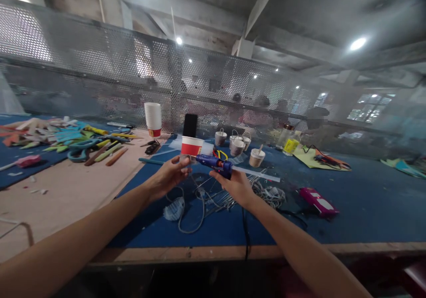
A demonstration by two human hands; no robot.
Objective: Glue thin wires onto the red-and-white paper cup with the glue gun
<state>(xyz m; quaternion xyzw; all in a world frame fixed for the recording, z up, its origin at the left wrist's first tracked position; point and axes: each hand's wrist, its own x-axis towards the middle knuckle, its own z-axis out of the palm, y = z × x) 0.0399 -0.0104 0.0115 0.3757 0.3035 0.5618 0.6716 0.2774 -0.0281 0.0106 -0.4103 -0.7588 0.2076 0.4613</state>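
My right hand (236, 187) is wrapped round a blue glue gun (214, 162), its nozzle pointing left. A long translucent glue stick (258, 173) sticks out of its back end. My left hand (169, 176) is closed with fingertips together right at the nozzle; what they pinch is too small to make out. Just above those fingertips is a red and white paper cup (192, 147); whether they touch it I cannot tell. Below my hands lie a loop of grey cord (191, 231), a pale blue wad (173, 209) and a tangled cord heap (269, 193).
Small grey cups (237, 148) with cord handles stand behind, near a dark phone (190, 125) and a stack of paper cups (153, 118). Teal scissors (80, 151) and coloured sticks lie left. A magenta device (318, 201) sits right. A perforated screen (199, 80) borders the back.
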